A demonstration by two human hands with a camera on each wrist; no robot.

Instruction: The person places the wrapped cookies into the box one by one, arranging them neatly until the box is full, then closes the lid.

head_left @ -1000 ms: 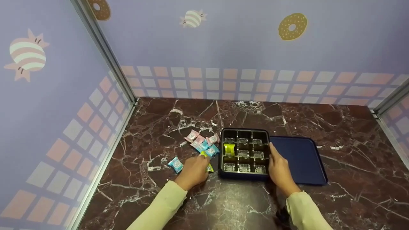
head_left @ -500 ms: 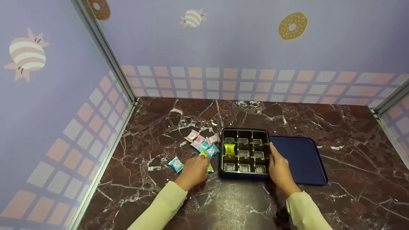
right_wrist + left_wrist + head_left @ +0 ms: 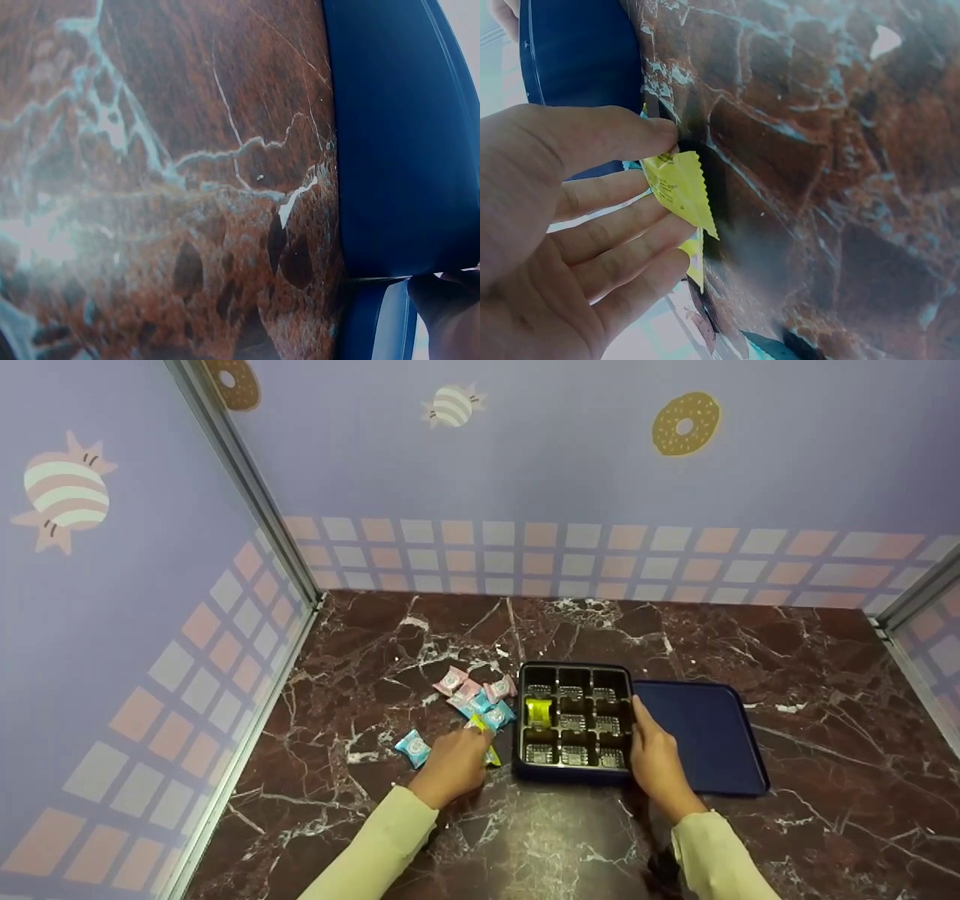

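My left hand (image 3: 452, 761) pinches a yellow wrapped candy (image 3: 676, 184) between thumb and fingers, just left of the box. Under it in the left wrist view shows part of another yellow wrapper (image 3: 695, 259). The navy tin box (image 3: 574, 773) holds a black insert divided into small compartments. One yellow candy (image 3: 538, 711) sits in the middle-left compartment. With fingers extended, my right hand (image 3: 658, 761) rests along the box's right wall; in the right wrist view only a bit of it shows at the lower right corner.
Pink candies (image 3: 451, 680) and blue candies (image 3: 498, 715) lie in a pile left of the box. A single blue candy (image 3: 413, 747) lies apart, beside my left wrist. The navy lid (image 3: 705, 735) lies right of the box on the marbled table (image 3: 825, 735). Patterned walls (image 3: 555, 472) enclose it.
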